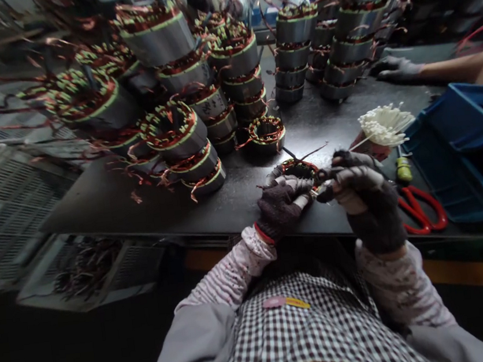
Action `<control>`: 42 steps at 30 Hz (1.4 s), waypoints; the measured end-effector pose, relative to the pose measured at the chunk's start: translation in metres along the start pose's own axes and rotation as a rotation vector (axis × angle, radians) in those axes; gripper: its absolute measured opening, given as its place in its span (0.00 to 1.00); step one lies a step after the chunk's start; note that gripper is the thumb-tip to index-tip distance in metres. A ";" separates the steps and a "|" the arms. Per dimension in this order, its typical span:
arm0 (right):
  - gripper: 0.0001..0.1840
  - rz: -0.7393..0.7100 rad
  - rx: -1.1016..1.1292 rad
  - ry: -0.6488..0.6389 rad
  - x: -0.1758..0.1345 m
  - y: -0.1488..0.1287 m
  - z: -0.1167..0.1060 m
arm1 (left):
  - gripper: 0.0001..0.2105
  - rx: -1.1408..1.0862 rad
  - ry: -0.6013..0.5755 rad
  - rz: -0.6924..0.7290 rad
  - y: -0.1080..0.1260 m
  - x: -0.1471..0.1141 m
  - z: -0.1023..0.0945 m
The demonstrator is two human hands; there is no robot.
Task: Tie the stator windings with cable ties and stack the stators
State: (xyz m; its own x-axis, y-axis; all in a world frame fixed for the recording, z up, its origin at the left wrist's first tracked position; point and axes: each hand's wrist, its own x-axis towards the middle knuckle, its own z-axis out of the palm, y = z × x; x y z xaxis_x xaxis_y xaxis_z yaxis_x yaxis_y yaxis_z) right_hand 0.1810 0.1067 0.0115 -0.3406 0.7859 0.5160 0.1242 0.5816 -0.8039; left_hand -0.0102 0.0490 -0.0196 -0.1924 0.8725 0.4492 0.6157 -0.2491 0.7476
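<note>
A small wire-wound motor stator point(299, 168) lies on the dark metal table in front of me, with copper windings and loose leads rising from it. My left hand point(279, 204), in a dark glove with pale fingertips, is closed on its near left side. At its right edge my right hand point(363, 199), gloved alike, has its fingers pinched together close to the windings. What the right fingers hold is too small and dark to make out. Just beyond that hand stands a bundle of thin white sticks or ties point(385, 124).
Stacked stators point(188, 135) fill the table's left and back. Red-handled scissors point(423, 209), a yellow-green handled tool point(403, 168) and blue bins point(472, 137) are at the right. Other people's gloved hands point(398, 68) work across the table. Crates point(82, 274) stand lower left.
</note>
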 end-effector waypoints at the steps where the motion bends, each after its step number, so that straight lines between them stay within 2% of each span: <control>1: 0.12 0.022 0.031 0.063 -0.001 0.001 -0.001 | 0.07 0.008 -0.008 0.013 -0.001 0.000 -0.001; 3: 0.14 0.100 0.040 0.183 -0.009 0.004 -0.004 | 0.07 0.029 -0.024 0.024 -0.002 0.000 -0.003; 5: 0.16 0.219 0.014 0.199 -0.024 0.003 -0.009 | 0.06 0.048 -0.047 0.036 -0.002 -0.001 -0.006; 7: 0.19 0.297 -0.051 0.094 -0.040 -0.004 -0.013 | 0.06 0.047 -0.084 0.054 -0.001 0.000 -0.008; 11: 0.21 0.306 -0.223 -0.132 -0.052 -0.018 -0.012 | 0.14 0.024 -0.099 0.040 0.000 0.000 -0.007; 15: 0.19 0.321 -0.196 -0.215 -0.041 -0.015 -0.006 | 0.13 0.036 -0.053 -0.004 0.003 -0.001 -0.001; 21: 0.20 0.381 -0.064 -0.141 -0.040 -0.013 0.001 | 0.10 0.042 -0.004 0.010 0.006 -0.003 0.002; 25: 0.20 0.473 0.168 -0.133 -0.049 -0.023 -0.005 | 0.04 0.082 0.009 0.058 0.000 -0.003 0.009; 27: 0.20 0.515 0.316 -0.079 -0.047 -0.022 -0.005 | 0.06 0.117 0.036 0.061 -0.005 -0.004 0.011; 30: 0.23 0.478 0.433 0.052 -0.033 -0.006 0.005 | 0.08 0.127 0.040 0.090 -0.012 -0.005 0.007; 31: 0.24 0.462 0.453 0.046 -0.028 0.000 0.009 | 0.08 0.119 0.007 0.114 -0.013 -0.005 0.004; 33: 0.26 0.475 0.469 -0.049 -0.023 0.012 0.016 | 0.05 0.112 -0.065 0.157 -0.015 -0.004 -0.003; 35: 0.26 0.531 0.442 -0.116 -0.026 0.019 0.017 | 0.02 0.132 -0.075 0.154 -0.015 -0.003 -0.007; 39: 0.22 0.572 0.378 -0.036 -0.034 0.010 0.013 | 0.01 0.184 -0.055 0.104 -0.015 -0.001 -0.005; 42: 0.21 0.538 0.398 0.022 -0.014 -0.006 0.035 | 0.03 0.185 -0.077 0.137 -0.015 -0.003 -0.002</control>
State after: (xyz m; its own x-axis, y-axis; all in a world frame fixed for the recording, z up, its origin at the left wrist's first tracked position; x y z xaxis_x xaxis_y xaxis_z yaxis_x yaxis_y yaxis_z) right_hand 0.1527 0.0844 -0.0012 -0.3074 0.9515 0.0151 -0.0836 -0.0111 -0.9964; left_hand -0.0203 0.0495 -0.0317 -0.0430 0.8672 0.4961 0.7630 -0.2921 0.5767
